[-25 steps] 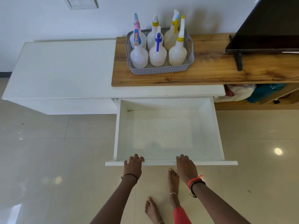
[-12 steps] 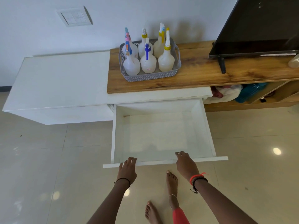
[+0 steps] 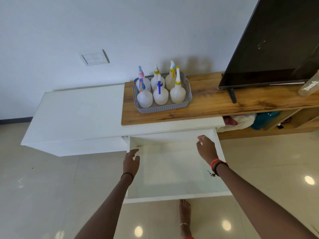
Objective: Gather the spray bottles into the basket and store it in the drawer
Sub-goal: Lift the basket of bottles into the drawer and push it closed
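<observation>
A grey lattice basket stands on the wooden shelf, holding several white spray bottles with blue, pink and yellow nozzles. Below it, the white drawer is pulled out and has nothing inside. My left hand hovers over the drawer's left side, fingers apart, holding nothing. Above the drawer's back right part is my right hand, also open. Both hands are well short of the basket.
A black TV on a stand occupies the shelf's right side, with a clear bottle at the right edge. A white cabinet top extends left. Cloth and a teal bag sit in the lower shelf. My bare foot is on the tiled floor.
Both hands have left the drawer's front edge and moved forward and up over the open drawer. The view has tilted upward, showing more wall.
</observation>
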A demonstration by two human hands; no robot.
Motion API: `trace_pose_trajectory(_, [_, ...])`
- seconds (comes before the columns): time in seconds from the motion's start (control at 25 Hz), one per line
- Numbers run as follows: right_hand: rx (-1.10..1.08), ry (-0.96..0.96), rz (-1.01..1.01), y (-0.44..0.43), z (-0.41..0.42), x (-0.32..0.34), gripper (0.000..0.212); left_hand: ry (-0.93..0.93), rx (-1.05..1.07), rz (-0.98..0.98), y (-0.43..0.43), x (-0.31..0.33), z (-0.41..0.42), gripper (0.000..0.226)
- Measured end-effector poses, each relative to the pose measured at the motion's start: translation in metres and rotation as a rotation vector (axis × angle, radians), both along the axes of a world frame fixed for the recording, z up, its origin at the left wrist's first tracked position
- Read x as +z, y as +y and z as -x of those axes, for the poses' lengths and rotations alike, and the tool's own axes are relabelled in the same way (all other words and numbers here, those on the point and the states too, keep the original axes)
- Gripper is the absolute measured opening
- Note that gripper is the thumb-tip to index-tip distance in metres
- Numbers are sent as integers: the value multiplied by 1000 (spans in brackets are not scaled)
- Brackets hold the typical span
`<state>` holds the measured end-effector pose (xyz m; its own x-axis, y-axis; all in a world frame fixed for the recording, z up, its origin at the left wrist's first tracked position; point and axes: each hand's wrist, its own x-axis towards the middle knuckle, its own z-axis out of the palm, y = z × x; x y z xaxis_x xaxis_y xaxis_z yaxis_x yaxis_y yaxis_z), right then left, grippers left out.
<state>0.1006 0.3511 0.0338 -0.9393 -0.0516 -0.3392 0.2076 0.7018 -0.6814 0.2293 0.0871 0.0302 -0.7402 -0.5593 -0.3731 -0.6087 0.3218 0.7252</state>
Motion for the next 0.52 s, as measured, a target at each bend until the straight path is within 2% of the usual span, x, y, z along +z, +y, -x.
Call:
trace_pose_trajectory(0.2, [-133, 14, 60, -13, 86, 6, 33, 42, 151, -77, -35, 5, 66, 37])
trace_pose_trajectory(0.52, [-210, -40, 52, -23, 210, -3, 32, 80, 419, -151, -80, -4, 168, 33])
